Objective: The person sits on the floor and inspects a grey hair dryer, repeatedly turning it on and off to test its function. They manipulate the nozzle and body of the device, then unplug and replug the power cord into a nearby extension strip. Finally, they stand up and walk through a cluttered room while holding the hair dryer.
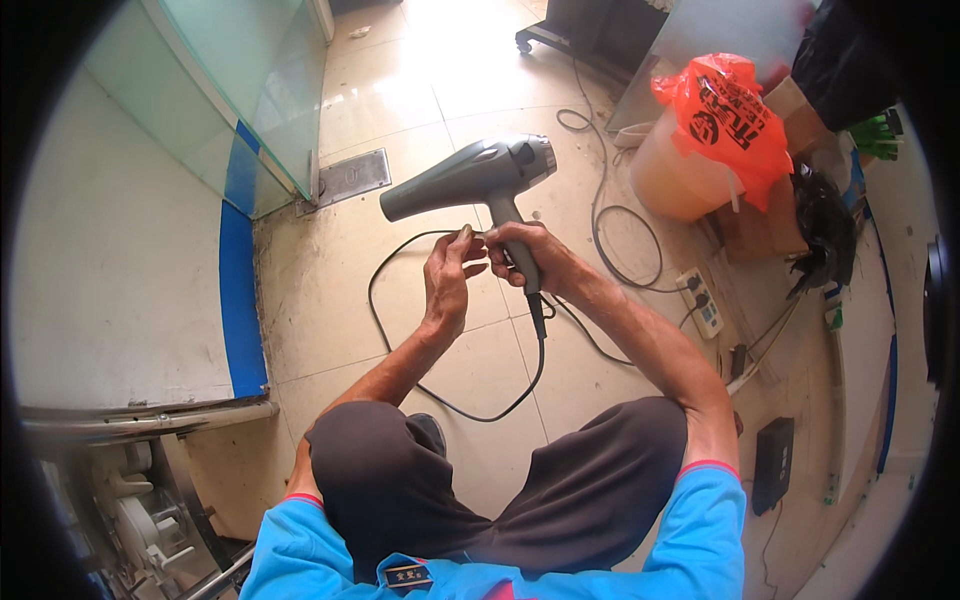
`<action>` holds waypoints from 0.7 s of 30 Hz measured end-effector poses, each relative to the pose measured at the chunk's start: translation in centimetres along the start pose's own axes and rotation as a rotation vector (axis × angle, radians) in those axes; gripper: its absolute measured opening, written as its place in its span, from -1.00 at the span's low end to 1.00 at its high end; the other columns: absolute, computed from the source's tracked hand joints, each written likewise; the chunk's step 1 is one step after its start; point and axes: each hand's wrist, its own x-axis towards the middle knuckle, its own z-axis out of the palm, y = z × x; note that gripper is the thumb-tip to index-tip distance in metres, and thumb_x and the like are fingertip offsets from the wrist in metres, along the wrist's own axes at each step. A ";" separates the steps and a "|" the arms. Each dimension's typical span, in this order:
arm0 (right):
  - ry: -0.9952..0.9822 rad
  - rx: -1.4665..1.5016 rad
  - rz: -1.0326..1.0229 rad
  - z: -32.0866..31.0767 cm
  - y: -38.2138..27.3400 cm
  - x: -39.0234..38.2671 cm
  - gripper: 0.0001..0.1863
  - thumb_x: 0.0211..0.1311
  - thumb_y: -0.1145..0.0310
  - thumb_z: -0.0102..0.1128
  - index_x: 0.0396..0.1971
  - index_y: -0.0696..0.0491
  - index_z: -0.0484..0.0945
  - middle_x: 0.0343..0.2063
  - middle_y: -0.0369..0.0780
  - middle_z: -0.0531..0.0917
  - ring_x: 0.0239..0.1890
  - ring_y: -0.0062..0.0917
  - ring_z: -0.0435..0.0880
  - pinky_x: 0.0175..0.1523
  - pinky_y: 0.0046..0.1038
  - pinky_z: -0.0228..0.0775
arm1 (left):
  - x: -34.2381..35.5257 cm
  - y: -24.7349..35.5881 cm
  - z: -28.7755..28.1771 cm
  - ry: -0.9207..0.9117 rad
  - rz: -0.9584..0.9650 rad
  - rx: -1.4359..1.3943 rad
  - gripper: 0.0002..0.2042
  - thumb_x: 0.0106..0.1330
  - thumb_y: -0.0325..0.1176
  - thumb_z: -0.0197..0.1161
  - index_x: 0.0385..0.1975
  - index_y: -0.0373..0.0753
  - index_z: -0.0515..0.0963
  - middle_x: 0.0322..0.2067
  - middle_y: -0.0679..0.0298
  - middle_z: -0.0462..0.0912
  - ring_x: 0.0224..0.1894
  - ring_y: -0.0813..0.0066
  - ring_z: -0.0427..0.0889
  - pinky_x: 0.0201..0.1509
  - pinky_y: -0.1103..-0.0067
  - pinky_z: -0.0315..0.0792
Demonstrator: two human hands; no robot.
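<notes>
A grey hair dryer is held up over the tiled floor, its nozzle toward the left and its vented rear end toward the right. My right hand is wrapped round its handle. Close beside it, under the barrel, my left hand has its thumb and fingertips drawn together near my right fingertips. Whatever lies between those left fingers is too small to make out. From the handle's lower end the dark power cord hangs down and loops across the floor below both hands.
A power strip with plugs lies on the right. Behind it stand a pale bucket with a red plastic bag and a black bag. Glass panels rise at left. A black box sits lower right.
</notes>
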 end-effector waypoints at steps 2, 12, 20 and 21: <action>-0.009 0.009 0.020 0.2 0.1 -0.1 -0.72 0.27 0.22 0.26 -0.36 0.17 0.54 -0.56 -0.23 0.53 -0.60 -0.60 0.55 -0.66 -0.63 0.36 | -0.1 0.1 -0.1 -0.106 -0.075 -0.074 -0.48 0.52 0.10 -0.02 -0.05 -0.34 0.53 -0.29 0.21 0.65 -0.21 0.45 0.67 -0.03 0.50 0.53; -0.038 -0.042 0.050 0.9 0.0 -0.4 -0.71 0.28 0.24 0.24 -0.38 0.22 0.54 -0.60 -0.20 0.55 -0.66 -0.57 0.54 -0.66 -0.61 0.37 | 0.0 0.3 0.1 -0.287 -0.090 -0.225 -0.55 0.53 0.07 -0.10 -0.09 -0.24 0.51 -0.42 0.33 0.51 -0.41 0.54 0.52 -0.19 0.52 0.47; -0.142 -0.154 0.061 1.2 0.1 -0.6 -0.72 0.29 0.28 0.23 -0.33 0.24 0.49 -0.59 -0.16 0.58 -0.64 -0.54 0.59 -0.69 -0.60 0.40 | 0.4 0.6 -0.4 -0.380 -0.119 -0.162 -0.54 0.54 0.00 -0.02 0.04 -0.34 0.48 -0.34 0.23 0.63 -0.50 0.54 0.61 -0.48 0.68 0.49; -0.133 -0.153 0.062 1.2 0.2 -0.6 -0.72 0.28 0.30 0.23 -0.30 0.25 0.47 -0.59 -0.16 0.58 -0.64 -0.53 0.60 -0.69 -0.60 0.40 | 0.4 0.7 -0.4 -0.382 -0.126 -0.170 -0.54 0.54 -0.01 -0.01 0.06 -0.35 0.48 -0.33 0.22 0.64 -0.50 0.54 0.62 -0.49 0.70 0.49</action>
